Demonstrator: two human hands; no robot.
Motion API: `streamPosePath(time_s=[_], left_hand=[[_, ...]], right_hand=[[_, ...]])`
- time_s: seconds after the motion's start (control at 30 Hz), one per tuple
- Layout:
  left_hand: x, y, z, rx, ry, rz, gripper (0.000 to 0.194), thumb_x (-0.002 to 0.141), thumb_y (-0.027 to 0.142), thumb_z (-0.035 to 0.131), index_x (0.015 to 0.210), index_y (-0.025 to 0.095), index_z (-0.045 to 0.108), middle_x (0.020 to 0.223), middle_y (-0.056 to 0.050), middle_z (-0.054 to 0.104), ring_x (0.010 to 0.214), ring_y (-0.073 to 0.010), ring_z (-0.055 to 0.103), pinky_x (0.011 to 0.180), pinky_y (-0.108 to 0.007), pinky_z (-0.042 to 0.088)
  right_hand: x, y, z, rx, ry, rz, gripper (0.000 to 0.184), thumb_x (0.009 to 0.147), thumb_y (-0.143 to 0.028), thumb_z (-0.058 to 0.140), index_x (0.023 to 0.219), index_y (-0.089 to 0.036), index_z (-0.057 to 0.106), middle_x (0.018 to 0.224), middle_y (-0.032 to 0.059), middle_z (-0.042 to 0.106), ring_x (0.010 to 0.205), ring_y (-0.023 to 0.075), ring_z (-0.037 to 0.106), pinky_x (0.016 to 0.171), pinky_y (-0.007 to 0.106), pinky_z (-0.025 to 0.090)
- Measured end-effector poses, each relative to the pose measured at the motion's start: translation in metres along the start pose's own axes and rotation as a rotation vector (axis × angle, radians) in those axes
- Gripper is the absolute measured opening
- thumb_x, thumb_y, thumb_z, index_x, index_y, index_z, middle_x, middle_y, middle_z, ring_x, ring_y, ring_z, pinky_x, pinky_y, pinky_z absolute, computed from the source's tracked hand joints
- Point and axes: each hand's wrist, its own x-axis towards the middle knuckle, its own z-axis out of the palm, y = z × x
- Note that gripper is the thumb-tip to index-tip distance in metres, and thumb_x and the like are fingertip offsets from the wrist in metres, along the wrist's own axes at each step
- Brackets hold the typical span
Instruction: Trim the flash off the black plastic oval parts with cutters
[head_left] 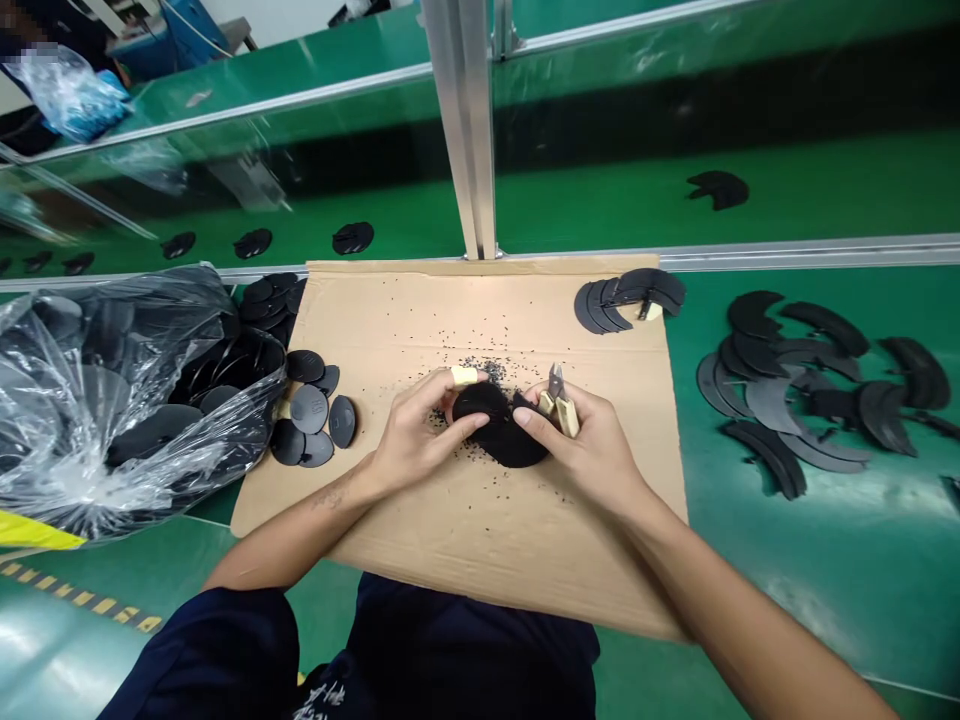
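Observation:
Over the cardboard sheet (420,540), my left hand (424,425) pinches a round black plastic disc (480,402) between thumb and fingers. A yellow band wraps one of its fingertips. My right hand (589,440) is closed around cutting pliers (559,400) with pale yellow handles, jaws pointing up and away. Its thumb also presses on a dark plastic piece at the disc's right. Another black plastic part (517,445) sits just below, between the hands; whether it is joined to the disc I cannot tell. Tiny black scraps (487,365) are scattered around.
Loose black discs (309,408) lie on the cardboard's left, beside a clear plastic bag (150,400) full of similar parts. Curved black pieces (630,298) stack at the far right corner; several more (776,395) spread over the green table. A metal post (469,130) rises behind.

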Motion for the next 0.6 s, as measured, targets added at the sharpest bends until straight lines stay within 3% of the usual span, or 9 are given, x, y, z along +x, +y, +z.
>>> streamPosePath(time_s=[0.2,0.4,0.6], left_hand=[[0.0034,0.0040,-0.0021,0.054,-0.078,0.068,0.039,0.095,0.030,0.066,0.133,0.022,0.060,0.091,-0.003,0.063,0.070,-0.0112,0.052,0.064,-0.024,0.050],[0.0031,0.0082,-0.0023,0.086,-0.090,0.125,0.045,0.096,0.024,0.063,0.140,0.023,0.054,0.099,-0.005,0.061,0.081,-0.0129,0.057,0.069,-0.025,0.053],[-0.0017,0.0090,0.0016,0.226,-0.050,0.238,0.048,0.097,0.019,0.060,0.144,0.022,0.049,0.104,-0.007,0.062,0.093,-0.0162,0.062,0.077,-0.029,0.058]], right_hand=[[0.0009,0.0037,0.0016,0.008,-0.075,0.010,0.027,0.085,-0.043,0.069,0.080,-0.020,0.057,0.071,-0.0028,0.050,0.064,0.0123,0.043,0.062,0.026,0.039],[-0.0003,0.0037,0.0035,0.009,-0.040,0.020,0.030,0.081,-0.046,0.072,0.081,-0.020,0.058,0.072,-0.0021,0.053,0.066,0.0128,0.046,0.062,0.027,0.040],[-0.0010,0.0037,0.0043,-0.053,0.011,0.016,0.022,0.082,-0.040,0.069,0.082,-0.020,0.061,0.074,-0.0008,0.058,0.067,0.0139,0.050,0.065,0.028,0.043]])
